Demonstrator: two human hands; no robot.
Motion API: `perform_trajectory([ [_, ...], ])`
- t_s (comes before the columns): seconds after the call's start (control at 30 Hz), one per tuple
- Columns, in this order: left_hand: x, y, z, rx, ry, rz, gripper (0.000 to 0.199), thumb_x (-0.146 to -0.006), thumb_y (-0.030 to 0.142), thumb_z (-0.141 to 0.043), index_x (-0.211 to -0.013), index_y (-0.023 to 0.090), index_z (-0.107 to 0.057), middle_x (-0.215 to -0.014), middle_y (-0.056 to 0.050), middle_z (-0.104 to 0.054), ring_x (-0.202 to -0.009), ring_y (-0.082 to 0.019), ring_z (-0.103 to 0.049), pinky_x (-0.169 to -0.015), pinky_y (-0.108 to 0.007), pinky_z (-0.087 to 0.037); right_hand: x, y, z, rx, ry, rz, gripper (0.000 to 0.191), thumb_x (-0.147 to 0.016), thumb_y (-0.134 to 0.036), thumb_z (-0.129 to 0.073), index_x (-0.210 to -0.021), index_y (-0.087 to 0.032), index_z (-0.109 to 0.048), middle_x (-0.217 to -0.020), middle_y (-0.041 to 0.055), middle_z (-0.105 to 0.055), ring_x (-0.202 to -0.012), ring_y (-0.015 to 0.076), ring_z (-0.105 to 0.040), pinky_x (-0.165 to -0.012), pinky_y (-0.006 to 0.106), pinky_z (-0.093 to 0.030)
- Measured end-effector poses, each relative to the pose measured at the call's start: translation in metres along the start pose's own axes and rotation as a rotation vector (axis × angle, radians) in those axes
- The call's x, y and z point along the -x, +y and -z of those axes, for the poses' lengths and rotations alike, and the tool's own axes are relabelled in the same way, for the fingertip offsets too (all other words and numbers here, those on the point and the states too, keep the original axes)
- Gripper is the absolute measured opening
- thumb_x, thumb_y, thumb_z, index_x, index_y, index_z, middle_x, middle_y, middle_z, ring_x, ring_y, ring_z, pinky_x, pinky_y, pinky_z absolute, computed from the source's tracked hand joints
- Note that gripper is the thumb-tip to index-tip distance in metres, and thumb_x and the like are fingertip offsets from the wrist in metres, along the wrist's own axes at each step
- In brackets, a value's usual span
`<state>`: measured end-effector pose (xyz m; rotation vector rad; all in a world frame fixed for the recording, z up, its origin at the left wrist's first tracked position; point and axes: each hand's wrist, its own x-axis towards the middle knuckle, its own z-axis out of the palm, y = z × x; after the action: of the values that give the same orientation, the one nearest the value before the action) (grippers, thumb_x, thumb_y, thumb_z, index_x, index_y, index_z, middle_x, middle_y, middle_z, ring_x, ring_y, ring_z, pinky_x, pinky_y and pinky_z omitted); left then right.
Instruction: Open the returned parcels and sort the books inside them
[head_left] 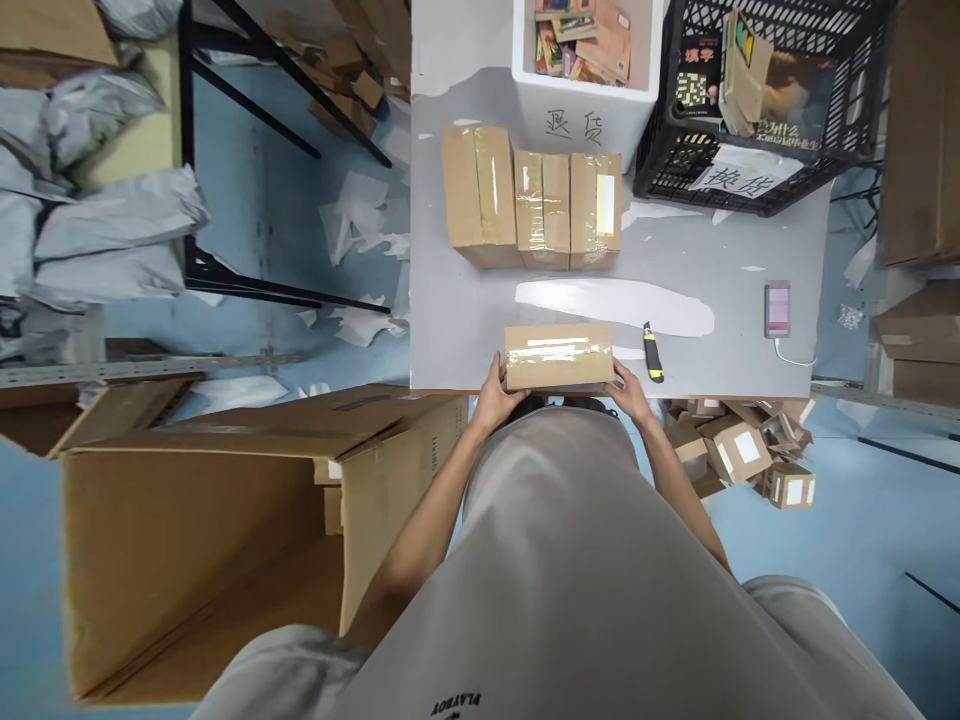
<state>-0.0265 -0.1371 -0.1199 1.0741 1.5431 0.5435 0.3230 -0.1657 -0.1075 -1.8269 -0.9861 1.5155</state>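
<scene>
A taped brown cardboard box (pixel 559 357) lies at the front edge of the grey table (pixel 465 345), its long side towards me. My left hand (pixel 496 398) grips its left end, and my right hand (pixel 627 390) holds the right end, both near the lower corners. Just right of the box is a black and yellow utility knife (pixel 652 354). Farther back on the table stand three taped boxes side by side: a larger one (pixel 482 197), a middle one (pixel 543 210) and one with a white label (pixel 595 211).
A white bin (pixel 589 120) with booklets and a black crate (pixel 750 185) with books stand at the back. A phone (pixel 778 309) with a cable lies right. A large open carton (pixel 202 560) is at lower left; grey parcels (pixel 120 215) sit upper left.
</scene>
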Motion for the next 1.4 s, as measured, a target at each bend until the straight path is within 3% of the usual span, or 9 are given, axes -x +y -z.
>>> perform_trajectory([
  [0.1,0.001,0.019,0.002,0.061,0.104,-0.058,0.119,-0.083,0.049,-0.098,-0.182,0.021,-0.038,-0.161,-0.021,-0.068,-0.152,-0.037,-0.067,-0.133,-0.053,-0.051,0.000,-0.024,0.002,-0.052,-0.009,0.080,0.084,-0.083,-0.064,-0.090,-0.156,-0.028,-0.075,-0.167,0.0108,-0.070,-0.164,0.0387,-0.057,-0.140,0.062,-0.041],
  [0.23,-0.010,0.040,0.011,0.023,0.227,-0.128,0.082,-0.092,0.062,-0.088,-0.159,0.021,-0.066,-0.160,-0.020,-0.065,-0.145,-0.034,-0.069,-0.124,-0.048,-0.057,-0.009,-0.050,0.003,-0.100,-0.005,0.135,0.080,-0.088,-0.082,-0.084,-0.143,-0.024,-0.080,-0.151,0.0134,-0.080,-0.149,0.0361,-0.071,-0.135,0.055,-0.051],
  [0.43,-0.045,0.035,0.009,0.031,0.078,0.095,0.061,-0.093,0.062,-0.084,-0.133,0.016,-0.077,-0.136,-0.020,-0.081,-0.129,-0.037,-0.075,-0.117,-0.052,-0.060,-0.042,-0.051,-0.010,0.009,0.095,0.069,0.084,-0.084,-0.092,-0.076,-0.125,-0.019,-0.084,-0.140,0.0203,-0.084,-0.137,0.0404,-0.076,-0.127,0.059,-0.056],
  [0.6,-0.043,0.016,0.005,0.180,0.038,0.159,0.062,-0.098,0.051,-0.081,-0.147,0.016,-0.070,-0.156,-0.021,-0.074,-0.141,-0.033,-0.073,-0.123,-0.047,-0.058,-0.047,-0.026,-0.004,0.043,0.126,0.003,0.084,-0.089,-0.090,-0.070,-0.135,-0.021,-0.082,-0.152,0.0186,-0.079,-0.144,0.0378,-0.073,-0.125,0.058,-0.057],
  [0.8,-0.016,-0.017,0.009,0.220,0.011,0.154,0.070,-0.101,0.076,-0.072,-0.141,0.018,-0.075,-0.144,-0.021,-0.080,-0.142,-0.035,-0.073,-0.123,-0.053,-0.058,-0.020,0.005,0.000,0.041,0.134,-0.147,0.070,-0.092,-0.075,-0.071,-0.136,-0.022,-0.082,-0.147,0.0160,-0.082,-0.135,0.0350,-0.078,-0.120,0.061,-0.060],
  [0.9,-0.010,-0.024,0.006,0.263,-0.028,0.182,0.074,-0.100,0.083,-0.068,-0.136,0.019,-0.077,-0.139,-0.021,-0.082,-0.137,-0.036,-0.076,-0.118,-0.055,-0.062,-0.014,0.007,-0.009,0.058,0.093,-0.117,0.058,-0.090,-0.060,-0.073,-0.132,-0.023,-0.085,-0.145,0.0115,-0.084,-0.137,0.0354,-0.077,-0.123,0.061,-0.058],
  [1.1,-0.012,-0.009,0.003,0.254,0.015,0.173,0.066,-0.099,0.074,-0.078,-0.133,0.018,-0.078,-0.145,-0.022,-0.080,-0.144,-0.041,-0.073,-0.122,-0.059,-0.060,-0.016,-0.012,-0.020,0.111,0.070,-0.018,0.054,-0.085,-0.056,-0.076,-0.125,-0.021,-0.088,-0.137,0.0107,-0.087,-0.139,0.0381,-0.078,-0.130,0.059,-0.054],
  [1.23,-0.015,0.009,0.017,0.189,0.081,0.095,0.059,-0.099,0.064,-0.081,-0.134,0.016,-0.079,-0.146,-0.021,-0.079,-0.143,-0.040,-0.074,-0.127,-0.059,-0.058,-0.013,-0.031,-0.014,0.082,0.113,0.012,0.058,-0.083,-0.062,-0.084,-0.122,-0.019,-0.090,-0.136,0.0150,-0.087,-0.137,0.0411,-0.079,-0.130,0.061,-0.055],
  [1.4,-0.022,0.027,0.037,0.118,0.173,-0.067,0.050,-0.097,0.049,-0.083,-0.135,0.017,-0.081,-0.137,-0.016,-0.076,-0.130,-0.032,-0.078,-0.120,-0.050,-0.064,-0.007,-0.056,-0.005,0.051,0.173,0.110,0.060,-0.087,-0.068,-0.085,-0.124,-0.021,-0.090,-0.139,0.0134,-0.086,-0.142,0.0408,-0.077,-0.133,0.061,-0.053],
])
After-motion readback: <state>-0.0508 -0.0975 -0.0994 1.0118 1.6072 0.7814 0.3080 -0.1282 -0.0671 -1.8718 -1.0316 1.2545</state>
